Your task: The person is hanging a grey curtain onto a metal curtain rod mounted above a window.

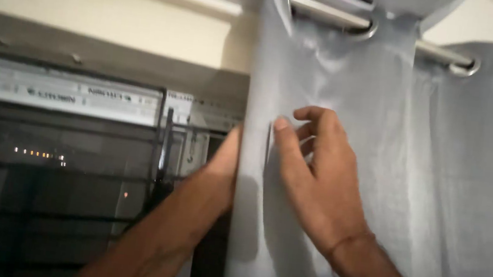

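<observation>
The pale grey eyelet curtain [382, 141] hangs vertically; the right hand [311, 170] pinches its left edge fold, while the left hand [224, 167] sits behind that edge, grip hidden

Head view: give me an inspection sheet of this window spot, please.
Surface: wall, pale, above the window; no work surface seen.
Job's things: grey eyelet curtain hanging on a metal rod; its left edge is bunched in folds.
Clutter: nothing seen.
Grippers: left hand mostly hidden behind the curtain's edge; right hand on the front, thumb and fingers pinching the fabric, a thread band at its wrist.
Cables: nothing seen.
Surroundings: window with dark bars, small lights outside in the dark.
</observation>
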